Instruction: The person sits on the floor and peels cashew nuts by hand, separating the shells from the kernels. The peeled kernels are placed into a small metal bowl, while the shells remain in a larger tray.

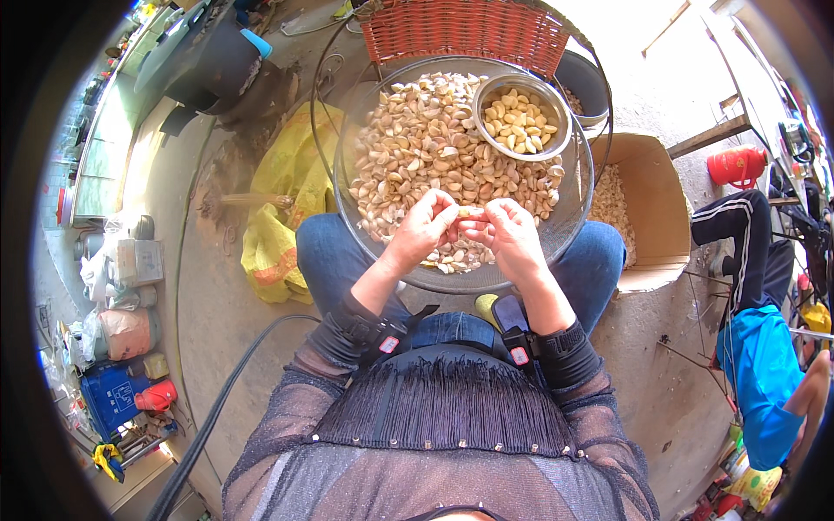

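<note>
Both my hands meet over the near part of a round mesh sieve [423,281], which holds a large heap of unpeeled garlic cloves [423,143]. A garlic clove [464,211] is between my fingertips: my left hand [423,228] grips its left end, and my right hand [511,234] pinches at its right end. The clove is partly hidden by the fingers. A steel bowl [559,142] of pale peeled cloves [518,120] rests at the sieve's far right. Loose skins and cloves lie below my hands.
Right of the sieve stands a cardboard box [658,208] with garlic skins or cloves; a dark bucket [580,78] is behind. A red woven chair back [462,32] rises beyond. Yellow sacks [280,247] lie left. A person in blue [759,371] is at the far right.
</note>
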Demonstrator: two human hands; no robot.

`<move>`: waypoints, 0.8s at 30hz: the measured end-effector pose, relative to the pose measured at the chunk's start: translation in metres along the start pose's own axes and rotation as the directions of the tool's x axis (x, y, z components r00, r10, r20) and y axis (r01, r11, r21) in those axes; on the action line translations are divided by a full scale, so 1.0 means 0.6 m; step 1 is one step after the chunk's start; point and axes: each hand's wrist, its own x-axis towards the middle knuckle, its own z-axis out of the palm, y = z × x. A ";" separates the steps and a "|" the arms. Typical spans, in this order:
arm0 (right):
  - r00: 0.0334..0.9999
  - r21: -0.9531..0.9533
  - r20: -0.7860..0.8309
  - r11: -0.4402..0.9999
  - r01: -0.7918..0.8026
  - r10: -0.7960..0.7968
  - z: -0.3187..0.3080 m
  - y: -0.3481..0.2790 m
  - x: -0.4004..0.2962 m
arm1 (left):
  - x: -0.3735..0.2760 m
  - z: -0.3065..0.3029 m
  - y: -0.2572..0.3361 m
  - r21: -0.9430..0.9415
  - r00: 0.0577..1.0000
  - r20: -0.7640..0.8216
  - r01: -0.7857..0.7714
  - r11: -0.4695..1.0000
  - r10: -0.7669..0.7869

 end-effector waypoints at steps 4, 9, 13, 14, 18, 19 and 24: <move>1.000 -0.060 0.022 0.998 0.007 -0.005 0.001 0.000 0.003 | 0.000 0.007 0.003 0.002 1.000 -0.007 -0.019 1.000 0.019; 0.999 -0.197 0.021 0.979 0.047 -0.044 0.003 -0.001 0.003 | -0.002 0.014 0.009 0.057 1.000 -0.008 -0.019 0.998 0.019; 0.997 -0.238 0.050 0.969 0.070 -0.060 0.004 -0.006 -0.003 | -0.005 0.011 0.013 0.053 0.999 -0.034 -0.003 0.999 0.004; 0.998 -0.258 0.042 0.964 0.063 -0.054 0.005 -0.007 -0.004 | -0.005 0.011 0.014 0.075 0.999 -0.047 0.000 0.997 0.003; 0.998 -0.313 0.049 0.948 0.063 -0.050 0.008 -0.007 -0.004 | -0.006 0.012 0.018 0.099 0.998 -0.055 0.014 0.995 -0.008; 0.998 -0.324 0.052 0.944 0.062 -0.047 0.008 -0.006 -0.004 | -0.006 0.013 0.018 0.091 0.998 -0.056 0.017 0.996 -0.012; 0.995 -0.314 0.065 0.945 0.088 -0.071 0.010 -0.002 -0.004 | -0.005 0.011 0.019 0.052 0.997 -0.059 0.043 0.998 -0.040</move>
